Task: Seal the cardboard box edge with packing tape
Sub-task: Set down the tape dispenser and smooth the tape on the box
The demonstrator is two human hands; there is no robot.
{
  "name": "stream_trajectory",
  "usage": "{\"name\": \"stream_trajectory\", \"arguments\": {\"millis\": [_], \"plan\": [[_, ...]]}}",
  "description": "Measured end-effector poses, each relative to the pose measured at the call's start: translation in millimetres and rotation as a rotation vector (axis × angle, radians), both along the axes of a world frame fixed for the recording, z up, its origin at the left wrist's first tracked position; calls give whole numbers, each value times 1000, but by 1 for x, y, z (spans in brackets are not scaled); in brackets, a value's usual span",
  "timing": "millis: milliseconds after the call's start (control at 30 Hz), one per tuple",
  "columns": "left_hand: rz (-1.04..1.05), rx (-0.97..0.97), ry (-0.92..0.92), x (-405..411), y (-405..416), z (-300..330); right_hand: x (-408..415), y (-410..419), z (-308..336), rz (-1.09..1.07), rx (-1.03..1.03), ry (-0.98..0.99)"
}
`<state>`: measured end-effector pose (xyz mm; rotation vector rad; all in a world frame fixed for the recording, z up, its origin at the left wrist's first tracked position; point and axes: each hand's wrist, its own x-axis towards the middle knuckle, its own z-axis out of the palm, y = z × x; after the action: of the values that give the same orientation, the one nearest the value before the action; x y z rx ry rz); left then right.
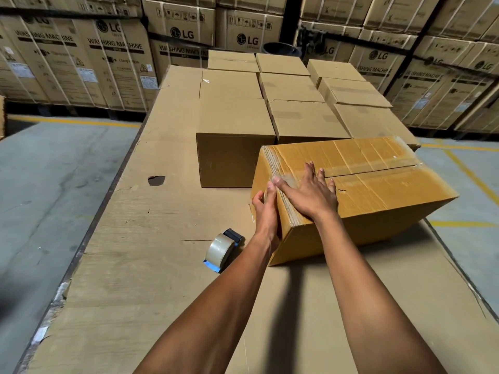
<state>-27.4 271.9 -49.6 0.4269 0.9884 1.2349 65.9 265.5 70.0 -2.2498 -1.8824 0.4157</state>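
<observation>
A brown cardboard box point(383, 190) lies on the cardboard-covered table, its top seam running away from me. Clear packing tape point(290, 179) covers the near end of the seam and folds over the left top edge. My right hand point(313, 193) lies flat on the box top, fingers spread, pressing on the tape. My left hand point(266, 209) rests against the box's left end face, fingertips at the top edge where the tape folds down. A tape dispenser point(222, 249) with a clear roll and blue frame lies on the table, left of my left forearm, untouched.
Several plain closed cartons point(232, 125) stand in rows behind the box. The cardboard-covered table point(140, 238) has a dark hole point(156, 180) at its left. Concrete floor with yellow lines lies on both sides. Stacked washing machine cartons point(81, 60) wall the background.
</observation>
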Motion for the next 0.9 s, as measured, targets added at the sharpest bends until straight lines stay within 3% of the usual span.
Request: {"name": "stream_trajectory", "arguments": {"millis": [267, 400, 733, 900], "plan": [[29, -56, 117, -1, 4, -11, 0, 7, -2, 29, 54, -2], [21, -21, -1, -2, 4, 2, 0, 5, -3, 9, 29, -5], [34, -75, 107, -6, 0, -7, -3, 9, -2, 26, 25, -39], [65, -71, 40, -6, 16, 4, -7, 13, 2, -57, 5, -21]]}}
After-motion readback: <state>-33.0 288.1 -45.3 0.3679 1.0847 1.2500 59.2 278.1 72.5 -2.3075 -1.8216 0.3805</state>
